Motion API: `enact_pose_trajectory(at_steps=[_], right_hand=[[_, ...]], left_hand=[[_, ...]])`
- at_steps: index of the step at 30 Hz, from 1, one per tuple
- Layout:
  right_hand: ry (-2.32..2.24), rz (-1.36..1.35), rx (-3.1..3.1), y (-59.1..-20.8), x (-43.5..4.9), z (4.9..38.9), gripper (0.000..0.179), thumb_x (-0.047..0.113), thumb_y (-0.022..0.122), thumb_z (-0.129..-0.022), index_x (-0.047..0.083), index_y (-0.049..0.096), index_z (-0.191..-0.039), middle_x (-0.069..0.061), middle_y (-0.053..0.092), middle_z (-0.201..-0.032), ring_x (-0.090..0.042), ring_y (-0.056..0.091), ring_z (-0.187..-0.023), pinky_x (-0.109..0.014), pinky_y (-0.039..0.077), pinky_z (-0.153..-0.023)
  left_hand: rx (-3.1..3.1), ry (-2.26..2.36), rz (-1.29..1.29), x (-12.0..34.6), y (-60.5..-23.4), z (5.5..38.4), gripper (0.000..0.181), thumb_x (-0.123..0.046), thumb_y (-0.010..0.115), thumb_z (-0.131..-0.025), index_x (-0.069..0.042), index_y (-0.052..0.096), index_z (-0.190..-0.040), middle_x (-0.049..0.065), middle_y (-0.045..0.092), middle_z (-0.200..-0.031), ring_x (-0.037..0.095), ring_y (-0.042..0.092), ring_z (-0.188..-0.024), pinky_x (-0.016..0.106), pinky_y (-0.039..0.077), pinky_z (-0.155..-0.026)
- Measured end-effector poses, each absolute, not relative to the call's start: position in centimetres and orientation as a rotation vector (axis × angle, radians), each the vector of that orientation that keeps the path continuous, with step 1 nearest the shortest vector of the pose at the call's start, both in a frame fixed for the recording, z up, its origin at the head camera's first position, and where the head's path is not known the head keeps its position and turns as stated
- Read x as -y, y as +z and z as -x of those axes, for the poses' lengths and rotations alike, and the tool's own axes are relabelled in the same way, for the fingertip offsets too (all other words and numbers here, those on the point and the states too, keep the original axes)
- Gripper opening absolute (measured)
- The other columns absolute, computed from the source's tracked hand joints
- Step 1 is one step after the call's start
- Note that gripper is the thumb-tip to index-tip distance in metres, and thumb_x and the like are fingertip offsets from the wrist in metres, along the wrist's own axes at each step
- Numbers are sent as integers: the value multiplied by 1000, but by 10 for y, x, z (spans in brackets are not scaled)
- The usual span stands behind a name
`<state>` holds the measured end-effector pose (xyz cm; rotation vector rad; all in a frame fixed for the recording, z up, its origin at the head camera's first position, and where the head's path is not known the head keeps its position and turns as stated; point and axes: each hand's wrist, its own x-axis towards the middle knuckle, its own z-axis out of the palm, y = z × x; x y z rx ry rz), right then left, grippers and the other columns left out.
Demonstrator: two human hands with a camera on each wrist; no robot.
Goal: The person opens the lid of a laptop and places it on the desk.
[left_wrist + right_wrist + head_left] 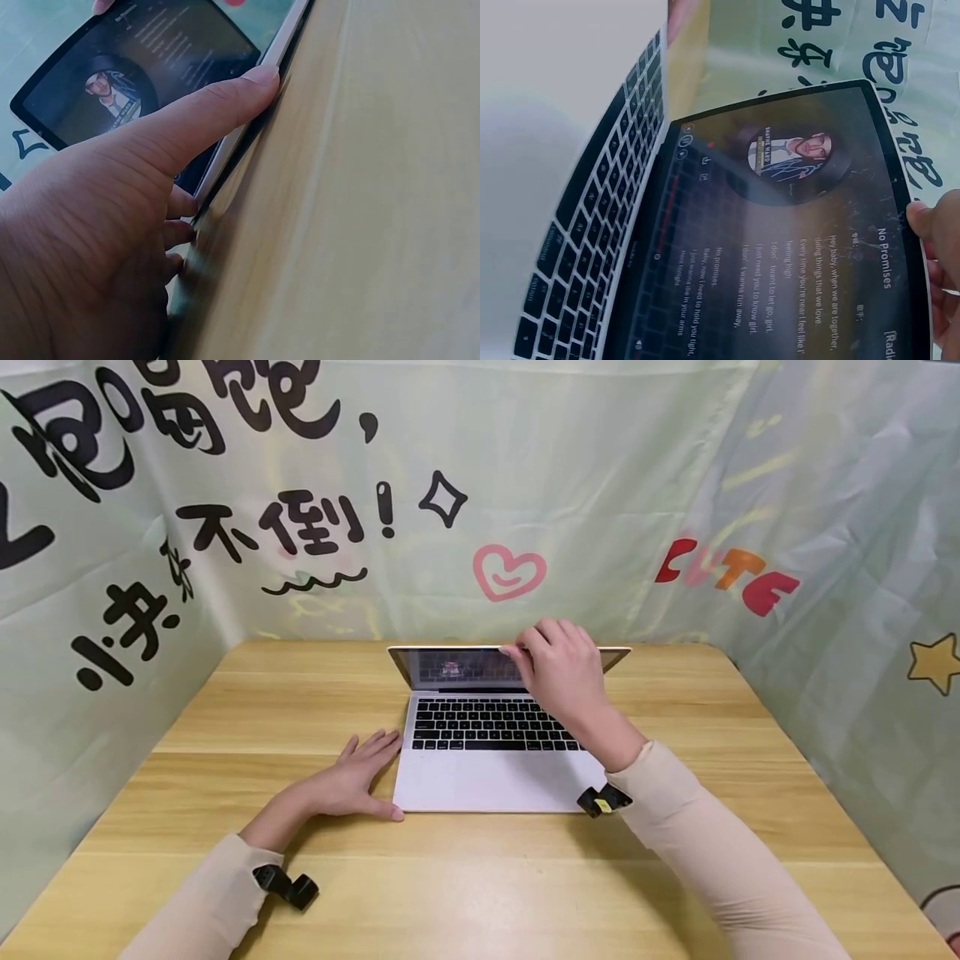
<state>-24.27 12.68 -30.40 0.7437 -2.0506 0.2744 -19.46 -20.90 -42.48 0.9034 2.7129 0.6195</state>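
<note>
A silver laptop (480,785) stands opened on the wooden table, its lid tilted up and its screen (802,217) lit with song lyrics and a round portrait. At the middle of the lid's top edge, my right hand (562,672) pinches the rim between thumb and curled fingers. My left hand (352,781) lies on the table at the laptop's left side, fingers extended against that side and thumb at the front left corner. The left wrist view shows the thumb (225,101) touching the base's edge. Part of the keyboard (487,722) is hidden behind my right hand and wrist.
The wooden table (480,885) reaches to printed cloth walls (600,485) at the back and both sides. The laptop sits near the table's far edge, close to the back cloth. Each sleeve carries a small black wrist device (288,885).
</note>
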Motion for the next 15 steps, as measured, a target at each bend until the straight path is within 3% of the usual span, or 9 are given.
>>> enact_pose_trajectory(at_steps=[11, 15], right_hand=[[296, -723, 2142, -296, -127, 250, 28, 35, 67, -93, 9, 66, -82, -6, 56, -77, -27, 54, -70, -41, 48, -63], [294, -704, 2146, -294, -127, 252, 29, 36, 67, -93, 9, 66, -82, -6, 55, -76, -26, 54, -69, -41, 48, -62]], left_hand=[[-2734, 621, -896, 209, -428, 194, 110, -69, 63, -81, -2, 17, -156, 17, 14, -161, 36, 6, -148, 60, -5, -114], [-2736, 611, -886, 207, -426, 194, 113, -72, 63, -79, -2, 17, -156, 16, 13, -161, 35, 5, -148, 60, -5, -114]])
